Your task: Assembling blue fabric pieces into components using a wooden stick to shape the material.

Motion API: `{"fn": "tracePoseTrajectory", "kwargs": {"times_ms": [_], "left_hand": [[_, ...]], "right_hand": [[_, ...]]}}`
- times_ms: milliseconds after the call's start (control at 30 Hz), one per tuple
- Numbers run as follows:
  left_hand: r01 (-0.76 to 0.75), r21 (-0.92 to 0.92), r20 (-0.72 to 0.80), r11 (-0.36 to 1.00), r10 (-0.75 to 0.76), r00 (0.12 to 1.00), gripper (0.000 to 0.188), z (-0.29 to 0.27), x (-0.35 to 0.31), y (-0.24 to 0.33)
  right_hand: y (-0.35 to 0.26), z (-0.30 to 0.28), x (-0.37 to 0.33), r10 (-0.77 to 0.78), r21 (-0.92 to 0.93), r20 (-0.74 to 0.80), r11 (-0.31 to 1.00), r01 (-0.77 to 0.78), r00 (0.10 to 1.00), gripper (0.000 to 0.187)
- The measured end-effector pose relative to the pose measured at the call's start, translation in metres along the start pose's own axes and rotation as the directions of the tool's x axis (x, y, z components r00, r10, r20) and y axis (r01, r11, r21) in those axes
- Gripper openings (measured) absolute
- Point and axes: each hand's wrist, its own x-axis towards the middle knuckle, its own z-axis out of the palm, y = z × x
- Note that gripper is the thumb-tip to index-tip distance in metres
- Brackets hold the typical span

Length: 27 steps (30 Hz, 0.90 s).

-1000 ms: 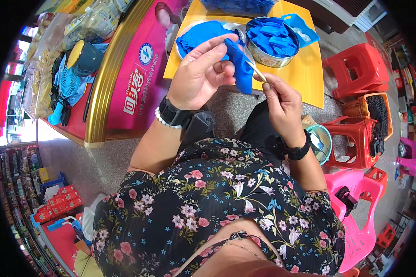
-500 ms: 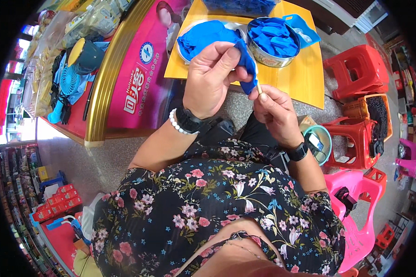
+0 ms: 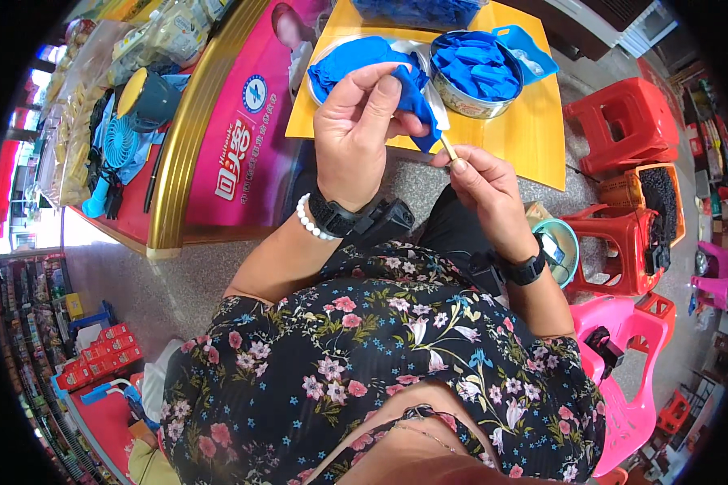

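Vs a moment ago, our L hand (image 3: pixel 354 137)'s up a bit w/ the blue cloth (image 3: pixel 415 101), baring more of the pale stick (image 3: pixel 447 147). L grip pinches cloth, R hand (image 3: pixel 487 184) pinches stick, both near the yellow bench (image 3: pixel 534 145)'s edge. Stick's far end unclear; L fingers partly hidden.

From the head, one wide fisheye looks steeply down at the nearby fingers (image 3: pixel 380 105)

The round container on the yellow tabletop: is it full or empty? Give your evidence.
Full, or nearly so: blue pieces are heaped inside the round container, up to about its rim.
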Motion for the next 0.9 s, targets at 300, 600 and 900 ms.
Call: {"fn": "tracePoseTrajectory", "kwargs": {"times_ms": [300,600,900], "left_hand": [[0.026,0.034,0.109,0.999,-0.03,0.994,0.014,-0.004,-0.003,-0.008],[0.098,-0.013,0.098,0.995,-0.096,0.991,0.013,-0.008,0.0,0.001],[0.132,-0.074,0.134,0.989,-0.121,0.984,0.009,-0.011,0.01,0.011]], "right_hand": [[0.007,0.001,-0.003,0.046,0.205,0.046,0.977,-0.055,0.998,0.02],[-0.006,-0.002,0.003,-0.084,-0.178,-0.004,0.981,0.082,0.996,0.022],[-0.008,-0.004,-0.002,-0.018,-0.139,0.043,0.99,0.023,0.999,0.022]]}}
